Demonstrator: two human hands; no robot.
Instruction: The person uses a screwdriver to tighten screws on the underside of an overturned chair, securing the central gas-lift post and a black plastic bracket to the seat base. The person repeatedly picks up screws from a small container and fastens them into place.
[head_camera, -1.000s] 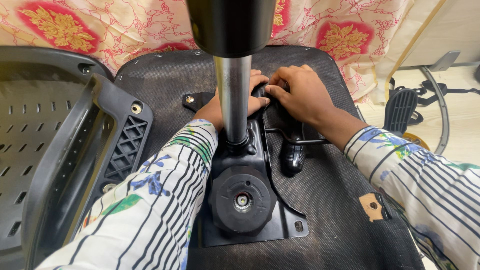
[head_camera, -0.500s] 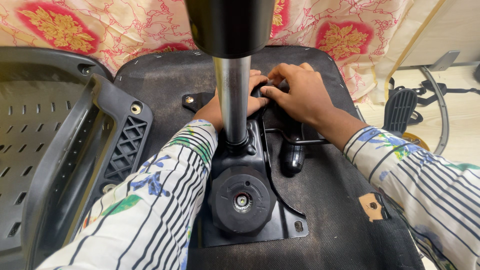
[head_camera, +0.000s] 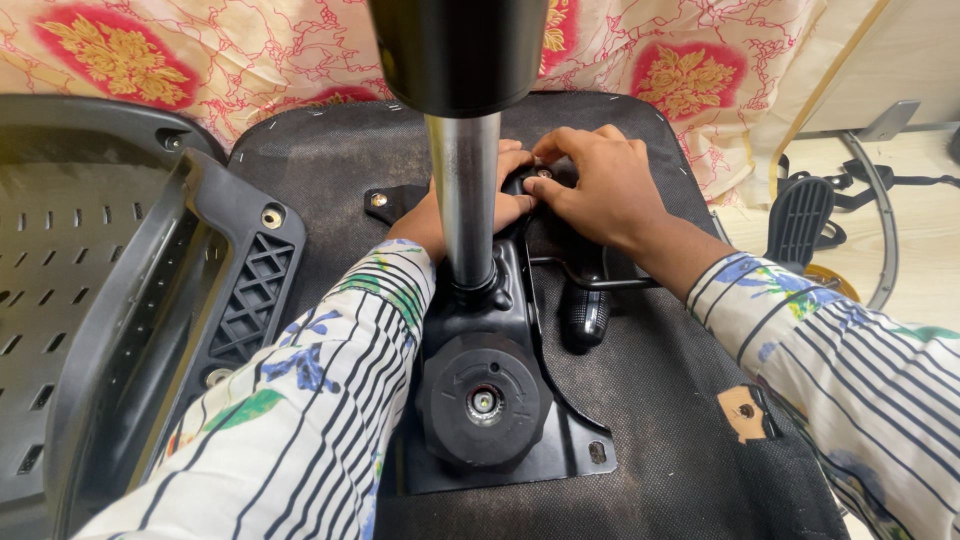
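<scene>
Just hands (head_camera: 560, 195) (both) on black mechanism plate (head_camera: 520, 300)

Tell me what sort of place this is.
Probably a home floor or small workshop used for office chair assembly: an upturned chair seat with its metal mechanism plate, a plastic backrest, and a floral cloth behind.
</scene>
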